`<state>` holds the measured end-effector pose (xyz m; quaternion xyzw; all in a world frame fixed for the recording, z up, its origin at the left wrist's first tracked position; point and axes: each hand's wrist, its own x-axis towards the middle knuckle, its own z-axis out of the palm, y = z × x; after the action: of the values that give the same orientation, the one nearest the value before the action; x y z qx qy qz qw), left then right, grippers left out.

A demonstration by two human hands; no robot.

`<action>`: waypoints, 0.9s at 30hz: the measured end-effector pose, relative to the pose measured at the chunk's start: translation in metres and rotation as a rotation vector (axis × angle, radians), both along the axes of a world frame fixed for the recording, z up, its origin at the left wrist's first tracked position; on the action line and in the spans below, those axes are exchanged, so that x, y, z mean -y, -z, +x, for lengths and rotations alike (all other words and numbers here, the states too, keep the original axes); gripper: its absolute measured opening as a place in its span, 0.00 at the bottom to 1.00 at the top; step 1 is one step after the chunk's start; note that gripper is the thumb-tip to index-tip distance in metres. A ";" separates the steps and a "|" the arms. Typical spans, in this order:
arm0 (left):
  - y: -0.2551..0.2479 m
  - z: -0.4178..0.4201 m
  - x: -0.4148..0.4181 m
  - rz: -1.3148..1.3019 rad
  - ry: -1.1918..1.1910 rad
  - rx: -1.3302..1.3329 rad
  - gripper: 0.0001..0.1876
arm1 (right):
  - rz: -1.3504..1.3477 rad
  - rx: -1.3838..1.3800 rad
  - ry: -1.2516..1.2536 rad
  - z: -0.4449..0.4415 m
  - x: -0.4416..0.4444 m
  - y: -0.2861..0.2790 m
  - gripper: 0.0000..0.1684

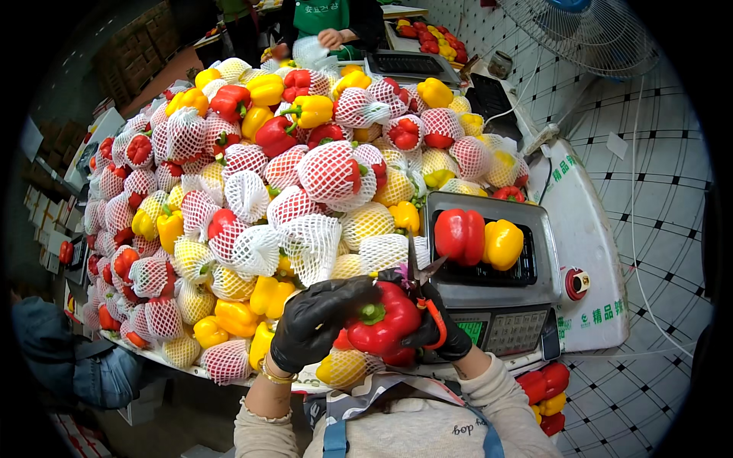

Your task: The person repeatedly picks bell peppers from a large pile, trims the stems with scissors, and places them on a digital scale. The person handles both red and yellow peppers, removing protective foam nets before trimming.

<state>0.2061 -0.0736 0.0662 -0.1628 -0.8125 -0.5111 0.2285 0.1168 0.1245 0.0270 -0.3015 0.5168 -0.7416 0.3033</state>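
Observation:
A glossy red bell pepper (385, 320) with a short green stem is held up in front of my chest. My left hand (323, 320), in a black glove, grips its upper left side; the fingertips are blurred. On its right side, the gloved fingers of my right hand (438, 332) touch the pepper while holding scissors (436, 323) with orange-red handles. Their blades point away from me and are spread apart. Just beyond, a red pepper (459, 236) and a yellow pepper (503, 245) lie in a black tray (529, 269) on a weighing scale (552, 252).
A big heap of peppers (327, 172), many in white foam nets, covers the table to the left. Opposite stands a person in a green apron (320, 20), handling a foam net (309, 51). To the right are a roll of tape (575, 283) and a fan (584, 34).

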 end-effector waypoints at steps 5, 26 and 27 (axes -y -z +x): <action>0.006 0.022 0.003 0.115 -0.145 0.185 0.15 | -0.012 0.029 0.114 -0.007 0.001 -0.006 0.31; 0.066 0.013 -0.048 -0.147 -0.260 0.060 0.11 | 0.120 -0.348 0.710 -0.036 -0.073 -0.033 0.28; 0.067 0.016 -0.044 -0.061 -0.356 0.083 0.10 | 0.068 -0.043 0.805 -0.045 -0.081 -0.059 0.25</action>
<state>0.2217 -0.0300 -0.0006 -0.0022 -0.8524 -0.4438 0.2766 0.0722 0.2051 0.0860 -0.0803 0.6240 -0.7772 -0.0125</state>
